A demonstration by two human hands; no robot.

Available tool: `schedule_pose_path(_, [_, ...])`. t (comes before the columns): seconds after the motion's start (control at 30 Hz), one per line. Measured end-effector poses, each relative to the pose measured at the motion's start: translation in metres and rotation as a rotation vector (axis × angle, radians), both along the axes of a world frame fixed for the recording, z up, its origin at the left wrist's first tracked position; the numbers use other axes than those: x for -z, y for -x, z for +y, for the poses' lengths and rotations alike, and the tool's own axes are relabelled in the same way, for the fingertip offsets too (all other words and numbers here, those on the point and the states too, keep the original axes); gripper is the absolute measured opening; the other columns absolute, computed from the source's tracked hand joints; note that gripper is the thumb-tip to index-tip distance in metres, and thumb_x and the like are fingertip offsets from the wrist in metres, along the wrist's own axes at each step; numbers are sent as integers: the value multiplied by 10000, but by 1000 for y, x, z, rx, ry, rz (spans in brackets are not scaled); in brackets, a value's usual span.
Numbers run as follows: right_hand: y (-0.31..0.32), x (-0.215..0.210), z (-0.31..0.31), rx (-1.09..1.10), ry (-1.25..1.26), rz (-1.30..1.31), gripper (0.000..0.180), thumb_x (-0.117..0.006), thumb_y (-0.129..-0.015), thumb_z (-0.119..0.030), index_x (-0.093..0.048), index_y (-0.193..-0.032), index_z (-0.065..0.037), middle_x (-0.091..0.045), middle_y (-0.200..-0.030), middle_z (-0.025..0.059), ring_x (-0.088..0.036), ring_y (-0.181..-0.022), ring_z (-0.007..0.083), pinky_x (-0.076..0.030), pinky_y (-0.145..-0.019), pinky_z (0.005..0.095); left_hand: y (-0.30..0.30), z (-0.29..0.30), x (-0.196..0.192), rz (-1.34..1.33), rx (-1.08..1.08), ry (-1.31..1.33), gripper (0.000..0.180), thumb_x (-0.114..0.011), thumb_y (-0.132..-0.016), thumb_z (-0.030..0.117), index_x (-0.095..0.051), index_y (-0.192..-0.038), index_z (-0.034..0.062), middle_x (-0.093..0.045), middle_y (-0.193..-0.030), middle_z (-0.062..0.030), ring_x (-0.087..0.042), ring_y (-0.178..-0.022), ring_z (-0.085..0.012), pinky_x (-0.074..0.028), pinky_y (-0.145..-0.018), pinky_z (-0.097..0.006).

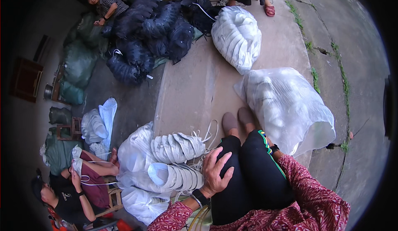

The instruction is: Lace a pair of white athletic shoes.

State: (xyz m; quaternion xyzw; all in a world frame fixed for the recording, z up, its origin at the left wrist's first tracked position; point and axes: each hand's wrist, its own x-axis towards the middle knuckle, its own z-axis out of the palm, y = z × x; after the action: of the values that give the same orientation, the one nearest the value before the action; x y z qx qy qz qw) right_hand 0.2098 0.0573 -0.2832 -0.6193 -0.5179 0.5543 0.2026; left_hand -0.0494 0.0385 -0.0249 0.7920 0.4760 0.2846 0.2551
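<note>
My left hand (215,173), its fingers spread and holding nothing, hovers at the left side of my lap. Just left of it lie two stacks of nested white curved pieces that look like shoe uppers: an upper stack (176,148) and a lower stack (182,178). Loose white cords (210,132) trail off the upper stack. My right hand (270,142) is mostly hidden beyond my right knee, beside a large translucent plastic bag (286,102) of white pieces. Its fingers do not show.
Another white bundle (237,36) lies beyond the bag. Dark nested bundles (145,31) are heaped at the far left, near green sacks (78,65). A seated person (70,193) handles white pieces at the lower left. Two more people are at the back.
</note>
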Motion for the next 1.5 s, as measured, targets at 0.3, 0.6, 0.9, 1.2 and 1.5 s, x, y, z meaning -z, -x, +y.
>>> schedule_pose_path(0.3, [-3, -2, -2, -73, 11, -87, 335, -491, -906, -270, -600, -975, 40, -663, -893, 108, -639, -740, 218, -513, -719, 387, 2, 1, 1, 1, 15, -28, 404, -581, -784, 260, -589, -1115, 28, -485, -1188, -191, -470, -1066, -348, -352, -942, -426])
schedule_pose_path(0.6, [-4, 9, -27, -131, -35, -152, 328, -490, -906, -260, -595, -981, 43, -662, -898, 110, -639, -743, 218, -511, -720, 385, -6, -2, 1, 5, -11, -59, 395, -590, -781, 253, -589, -1117, 46, -499, -1174, -188, -486, -1047, -347, -368, -926, -418])
schedule_pose_path(0.9, [-38, 24, -40, -157, -135, -252, 322, -489, -907, -249, -590, -987, 46, -660, -902, 113, -639, -746, 219, -510, -720, 384, -5, -20, 1, 13, -95, -132, 393, -600, -778, 246, -577, -1124, 60, -512, -1136, -182, -500, -1015, -351, -387, -898, -421])
schedule_pose_path(1.2, [-135, -17, -79, 888, 471, 461, 178, -450, -874, -103, -519, -988, 14, -610, -812, 128, -631, -725, 250, -543, -657, 366, -12, -7, 0, 210, -123, -32, 350, -615, -771, 294, -609, -1033, 63, -538, -1104, -168, -522, -1001, -347, -417, -855, -427])
schedule_pose_path(1.5, [-184, 3, -71, 1067, 265, 192, 199, -487, -817, -102, -565, -941, 33, -616, -780, 134, -629, -647, 229, -532, -541, 328, -13, 14, 2, 228, -166, -6, 209, -613, -776, 196, -643, -881, 18, -633, -880, -139, -609, -822, -321, -470, -736, -371])
